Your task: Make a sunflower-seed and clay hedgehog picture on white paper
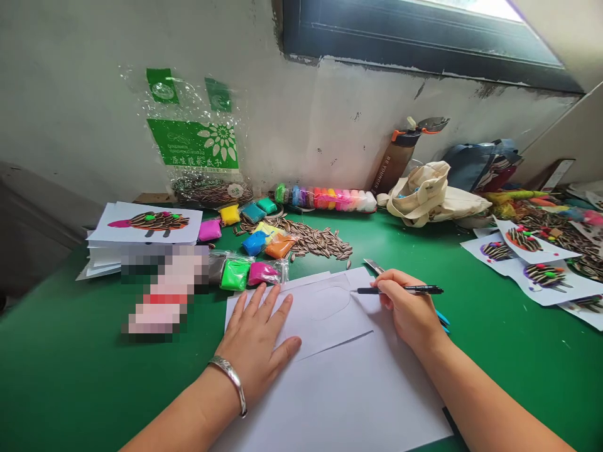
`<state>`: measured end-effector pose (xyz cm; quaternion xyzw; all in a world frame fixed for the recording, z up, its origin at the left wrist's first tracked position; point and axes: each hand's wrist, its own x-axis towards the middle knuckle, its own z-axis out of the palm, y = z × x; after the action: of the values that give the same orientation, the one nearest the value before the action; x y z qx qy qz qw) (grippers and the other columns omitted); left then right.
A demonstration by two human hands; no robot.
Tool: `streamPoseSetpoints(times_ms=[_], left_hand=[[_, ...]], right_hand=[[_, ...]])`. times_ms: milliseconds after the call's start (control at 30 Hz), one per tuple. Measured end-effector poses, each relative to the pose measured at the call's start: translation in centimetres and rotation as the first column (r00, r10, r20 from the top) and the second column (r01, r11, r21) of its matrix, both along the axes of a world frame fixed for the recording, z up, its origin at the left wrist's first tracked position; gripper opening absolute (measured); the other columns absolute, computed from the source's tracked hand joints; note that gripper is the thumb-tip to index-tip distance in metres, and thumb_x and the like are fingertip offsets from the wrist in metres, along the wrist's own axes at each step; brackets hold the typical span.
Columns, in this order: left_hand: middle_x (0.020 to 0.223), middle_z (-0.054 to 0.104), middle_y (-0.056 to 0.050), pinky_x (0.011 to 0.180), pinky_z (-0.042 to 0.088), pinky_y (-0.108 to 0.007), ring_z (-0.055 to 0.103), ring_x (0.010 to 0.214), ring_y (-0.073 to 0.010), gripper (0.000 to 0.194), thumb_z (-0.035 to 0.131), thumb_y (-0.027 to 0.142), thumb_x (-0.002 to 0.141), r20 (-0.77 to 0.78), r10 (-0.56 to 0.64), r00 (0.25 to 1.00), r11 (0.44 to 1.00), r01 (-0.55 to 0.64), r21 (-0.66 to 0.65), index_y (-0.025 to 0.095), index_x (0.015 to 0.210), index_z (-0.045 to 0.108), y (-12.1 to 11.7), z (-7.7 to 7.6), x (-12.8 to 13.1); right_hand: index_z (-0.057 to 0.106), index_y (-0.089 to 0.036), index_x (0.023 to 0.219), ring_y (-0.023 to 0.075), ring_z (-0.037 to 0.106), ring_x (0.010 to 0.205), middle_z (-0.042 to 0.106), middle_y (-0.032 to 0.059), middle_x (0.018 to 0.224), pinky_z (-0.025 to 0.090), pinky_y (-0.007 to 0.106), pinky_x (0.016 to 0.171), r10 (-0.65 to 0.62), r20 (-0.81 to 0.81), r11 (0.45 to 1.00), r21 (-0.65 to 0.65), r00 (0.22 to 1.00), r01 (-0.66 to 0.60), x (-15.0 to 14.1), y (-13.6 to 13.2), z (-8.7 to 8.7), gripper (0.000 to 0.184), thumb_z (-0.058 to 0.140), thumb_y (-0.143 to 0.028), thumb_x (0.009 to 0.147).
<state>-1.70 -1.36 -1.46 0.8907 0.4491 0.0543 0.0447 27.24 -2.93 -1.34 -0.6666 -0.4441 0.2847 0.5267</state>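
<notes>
My left hand (258,342) lies flat with its fingers spread on a small sheet of white paper (325,336). Under that sheet is larger white paper (358,389). In my right hand (409,307) is a black pen (424,289), gripped between thumb and fingers. Its tip points left and meets the small sheet near the right end of a thin curved outline. A grey blade-like tool (374,266) lies just beyond my right hand. Something blue (443,321) shows partly behind that hand, too hidden to name.
Packets of coloured clay (235,274) and loose sunflower seeds (320,238) lie beyond the paper. A stack of cards (146,229) is at left; seed-decorated cards (541,270) are at right. A seed bag (202,157), bottle (396,157) and cloth bag (424,194) line the wall.
</notes>
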Motion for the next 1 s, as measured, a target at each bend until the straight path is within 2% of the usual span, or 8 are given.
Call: streamPoseSetpoints(times_ms=[100,200,267,333,400,467,667,1000], left_hand=[[0.150,0.027,-0.005,0.110,0.015,-0.053,0.017,0.139,-0.0308,0.058,0.035,0.057,0.090,0.010,-0.004,1.000,1.000,0.004,0.005,0.030,0.142,0.032,0.0,-0.1,0.0],[0.150,0.027,-0.005,0.110,0.015,-0.053,0.017,0.138,-0.0311,0.058,0.036,0.056,0.090,0.021,-0.005,1.000,1.000,0.005,0.011,0.030,0.141,0.033,0.0,-0.1,0.0],[0.150,0.027,-0.005,0.110,0.015,-0.053,0.018,0.138,-0.0314,0.058,0.036,0.056,0.090,0.024,-0.004,1.000,1.000,0.004,0.011,0.030,0.141,0.033,0.0,-0.1,0.0],[0.150,0.027,-0.005,0.110,0.016,-0.053,0.018,0.138,-0.0317,0.058,0.037,0.056,0.089,0.022,-0.003,1.000,1.000,0.003,0.005,0.030,0.141,0.034,0.0,0.0,0.1],[0.150,0.028,-0.006,0.109,0.016,-0.054,0.019,0.138,-0.0322,0.058,0.037,0.056,0.089,0.013,-0.003,1.000,1.000,0.004,-0.006,0.029,0.141,0.035,0.0,0.2,0.1],[0.150,0.029,-0.006,0.109,0.016,-0.055,0.019,0.138,-0.0323,0.058,0.036,0.056,0.089,0.002,-0.007,1.000,1.000,0.007,-0.013,0.028,0.141,0.035,0.0,0.3,0.2],[0.150,0.028,-0.005,0.109,0.016,-0.054,0.018,0.138,-0.0311,0.058,0.036,0.055,0.090,0.006,-0.011,1.000,1.000,0.010,0.017,0.030,0.141,0.033,0.0,0.0,0.0],[0.150,0.029,-0.005,0.109,0.015,-0.054,0.019,0.138,-0.0318,0.057,0.038,0.055,0.089,0.032,-0.010,0.999,1.000,0.010,0.020,0.030,0.141,0.034,0.0,-0.2,0.1]], right_hand=[[0.060,-0.018,0.064,0.0105,0.042,0.049,0.049,-0.0026,0.053,0.031,0.023,0.045,-0.025,-0.134,0.998,0.049,0.991,0.032,0.0,-0.2,0.6,0.012,0.056,-0.024,0.074],[0.065,-0.019,0.084,0.0127,0.051,0.057,0.057,-0.0007,0.062,0.041,0.025,0.054,0.006,-0.183,0.991,0.131,0.983,0.019,-0.8,-0.8,1.4,0.017,0.056,-0.033,0.082],[0.065,-0.020,0.098,0.0153,0.058,0.063,0.064,0.0020,0.070,0.046,0.028,0.060,0.121,-0.185,0.987,0.128,0.975,-0.098,-1.9,-1.5,1.7,0.025,0.053,-0.039,0.086],[0.065,-0.020,0.102,0.0177,0.063,0.069,0.068,0.0041,0.075,0.049,0.030,0.063,0.284,-0.152,0.959,0.067,0.947,-0.277,-3.4,-2.2,1.9,0.028,0.052,-0.040,0.087],[0.067,-0.020,0.099,0.0187,0.065,0.074,0.070,0.0053,0.082,0.051,0.030,0.066,0.417,-0.083,0.908,-0.011,0.905,-0.420,-5.0,-2.7,2.0,0.024,0.057,-0.036,0.084],[0.068,-0.020,0.095,0.0185,0.066,0.078,0.071,0.0055,0.089,0.051,0.028,0.069,0.486,0.007,0.873,-0.056,0.874,-0.485,-6.4,-2.8,2.2,0.019,0.062,-0.029,0.080],[0.066,-0.019,0.088,0.0135,0.062,0.068,0.069,0.0016,0.080,0.049,0.023,0.061,0.455,0.162,0.890,-0.105,0.875,-0.444,-7.7,-2.4,2.4,0.014,0.056,-0.021,0.079],[0.065,-0.021,0.089,0.0105,0.061,0.067,0.069,-0.0012,0.080,0.048,0.019,0.063,0.467,0.220,0.884,-0.104,0.857,-0.455,-7.6,-2.3,1.7,0.013,0.054,-0.021,0.081]])
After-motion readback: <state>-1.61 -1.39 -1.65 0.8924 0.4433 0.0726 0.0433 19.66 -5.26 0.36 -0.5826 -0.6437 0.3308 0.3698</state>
